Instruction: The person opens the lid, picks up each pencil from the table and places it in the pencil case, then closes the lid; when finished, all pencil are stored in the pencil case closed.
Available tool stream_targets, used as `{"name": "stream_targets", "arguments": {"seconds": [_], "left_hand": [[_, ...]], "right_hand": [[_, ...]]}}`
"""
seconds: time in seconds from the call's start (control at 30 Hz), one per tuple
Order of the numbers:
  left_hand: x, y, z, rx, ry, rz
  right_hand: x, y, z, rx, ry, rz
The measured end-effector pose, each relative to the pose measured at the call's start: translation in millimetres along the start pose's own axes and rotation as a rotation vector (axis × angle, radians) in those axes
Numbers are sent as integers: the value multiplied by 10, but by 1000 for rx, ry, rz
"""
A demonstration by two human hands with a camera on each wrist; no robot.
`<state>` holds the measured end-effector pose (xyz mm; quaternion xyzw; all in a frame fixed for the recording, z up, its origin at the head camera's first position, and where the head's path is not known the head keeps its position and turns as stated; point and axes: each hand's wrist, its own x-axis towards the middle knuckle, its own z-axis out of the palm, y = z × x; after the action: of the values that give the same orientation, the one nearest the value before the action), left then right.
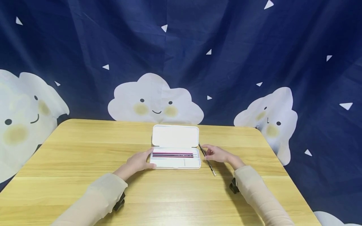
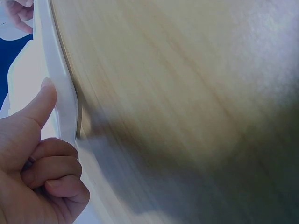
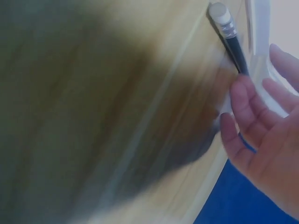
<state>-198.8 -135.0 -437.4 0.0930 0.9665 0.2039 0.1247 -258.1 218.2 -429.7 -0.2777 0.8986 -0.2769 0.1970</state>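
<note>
An open white pencil case point(image 1: 169, 162) lies on the table with its lid point(image 1: 175, 135) tipped back; several dark and red pencils point(image 1: 172, 155) lie side by side in its rear compartment. My left hand point(image 1: 138, 161) holds the case's left end, its thumb on the rim and the other fingers curled in the left wrist view. To the right of the case, a dark pencil point(image 1: 211, 168) lies slantwise on the table, its white eraser end toward me. Over that pencil's middle is my right hand point(image 1: 217, 153), fingers loosely bent and apart in the right wrist view; whether they touch it is unclear.
The wooden table point(image 1: 85, 188) has rounded far corners. A dark blue curtain point(image 1: 181, 47) with clouds and white triangles hangs behind it. Dark wrist cameras point(image 1: 234, 185) sit under both light sleeves.
</note>
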Motion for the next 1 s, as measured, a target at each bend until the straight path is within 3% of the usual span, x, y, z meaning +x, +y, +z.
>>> {"name": "stream_targets", "arguments": {"seconds": [0.23,0.47,0.83,1.0], "left_hand": [[2,10,-4,-3,-1,-9],[11,7,5,0,-1,-13],[1,12,-6,0,2,-9],[-1,12,-2,-1,7,-2]], "right_hand": [[72,-40,4,-69,-27,45],[108,-49,37,-129,12,109],[98,-25,76,-66,118,225],[68,36,53,36,201,209]]}}
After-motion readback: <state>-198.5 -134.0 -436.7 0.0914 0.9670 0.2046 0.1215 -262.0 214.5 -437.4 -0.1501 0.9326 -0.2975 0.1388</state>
